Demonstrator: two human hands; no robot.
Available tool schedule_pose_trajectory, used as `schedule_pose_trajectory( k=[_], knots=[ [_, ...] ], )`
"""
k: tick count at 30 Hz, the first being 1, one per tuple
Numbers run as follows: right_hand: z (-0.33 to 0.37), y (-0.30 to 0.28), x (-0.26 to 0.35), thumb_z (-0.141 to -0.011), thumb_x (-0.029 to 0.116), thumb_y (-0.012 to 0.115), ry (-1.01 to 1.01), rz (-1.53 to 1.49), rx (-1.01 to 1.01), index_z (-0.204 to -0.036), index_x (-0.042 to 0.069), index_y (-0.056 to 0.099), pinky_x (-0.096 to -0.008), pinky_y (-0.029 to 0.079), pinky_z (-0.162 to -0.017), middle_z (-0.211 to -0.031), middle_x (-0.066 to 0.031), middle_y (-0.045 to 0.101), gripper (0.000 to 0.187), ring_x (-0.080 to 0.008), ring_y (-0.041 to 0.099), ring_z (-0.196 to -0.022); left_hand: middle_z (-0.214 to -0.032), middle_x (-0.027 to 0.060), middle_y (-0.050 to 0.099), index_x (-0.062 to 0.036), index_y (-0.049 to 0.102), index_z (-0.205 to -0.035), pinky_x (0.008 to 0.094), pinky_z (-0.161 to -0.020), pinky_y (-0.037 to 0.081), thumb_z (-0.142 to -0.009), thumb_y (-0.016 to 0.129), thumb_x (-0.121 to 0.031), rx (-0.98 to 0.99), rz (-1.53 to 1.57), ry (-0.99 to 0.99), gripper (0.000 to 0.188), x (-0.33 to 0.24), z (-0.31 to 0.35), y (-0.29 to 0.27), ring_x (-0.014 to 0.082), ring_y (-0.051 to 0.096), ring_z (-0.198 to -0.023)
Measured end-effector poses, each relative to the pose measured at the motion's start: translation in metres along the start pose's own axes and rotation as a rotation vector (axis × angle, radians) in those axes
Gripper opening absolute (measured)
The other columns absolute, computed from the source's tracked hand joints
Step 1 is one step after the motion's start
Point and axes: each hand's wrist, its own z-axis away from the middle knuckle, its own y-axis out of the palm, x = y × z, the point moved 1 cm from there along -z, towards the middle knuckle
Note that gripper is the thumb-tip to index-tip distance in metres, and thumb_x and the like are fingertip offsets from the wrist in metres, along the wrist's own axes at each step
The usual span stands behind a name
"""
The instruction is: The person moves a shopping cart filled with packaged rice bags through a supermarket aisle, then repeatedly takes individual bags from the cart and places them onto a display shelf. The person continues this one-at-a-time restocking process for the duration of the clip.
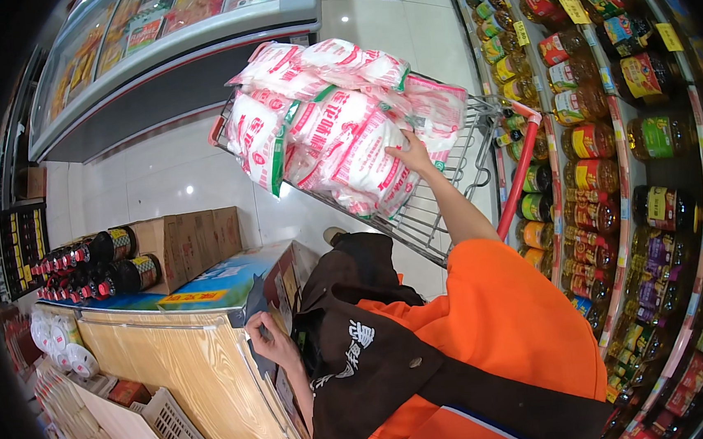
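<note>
My right hand [411,152] reaches forward and rests with fingers apart on a plump bag [367,156] of clear plastic with white contents and pink print. Several such bags are heaped in a wire shopping cart [431,234], some with green edges. My left hand [270,338] is at the corner of a wood-patterned display stand [173,365]. Its fingers are bent against a dark grey edge flap [254,297] there and seem to pinch it. What lies under the right fingertips is hidden.
The cart's red handle [520,175] points toward shelves of bottled oil [589,141] on the right. A glass-topped freezer [181,47] stands at the far left. Dark bottles [110,245] and a cardboard box [192,244] sit on the stand. White tiled floor [159,185] shows between.
</note>
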Motion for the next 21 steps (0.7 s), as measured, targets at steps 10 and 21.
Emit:
schedule_pose_trajectory(
  k=[10,21],
  knots=[
    [-0.008,-0.005,0.001,-0.062,0.034,0.079,0.045,0.049,0.045,-0.122,0.001,0.049,-0.0317,0.041,-0.092,-0.118,-0.0146,0.055,0.075,-0.0233,0.054,-0.107,-0.08,0.0094,0.055,0.0023,0.05,-0.08,0.0288,-0.073,0.041,-0.088,0.055,-0.006,-0.007,-0.009,-0.002,0.013,0.001,-0.001,0.008,0.0187,0.051,-0.075],
    [-0.02,-0.005,-0.012,-0.061,0.035,0.081,0.043,0.088,0.062,-0.12,0.002,0.052,-0.0307,0.046,-0.085,-0.113,-0.013,0.059,0.074,-0.0219,0.059,-0.098,-0.081,0.0095,0.055,0.0027,0.052,-0.08,0.0301,-0.076,0.042,-0.088,0.056,-0.009,0.01,0.062,-0.064,0.015,-0.002,0.002,0.023,0.0197,0.053,-0.079]
  ],
)
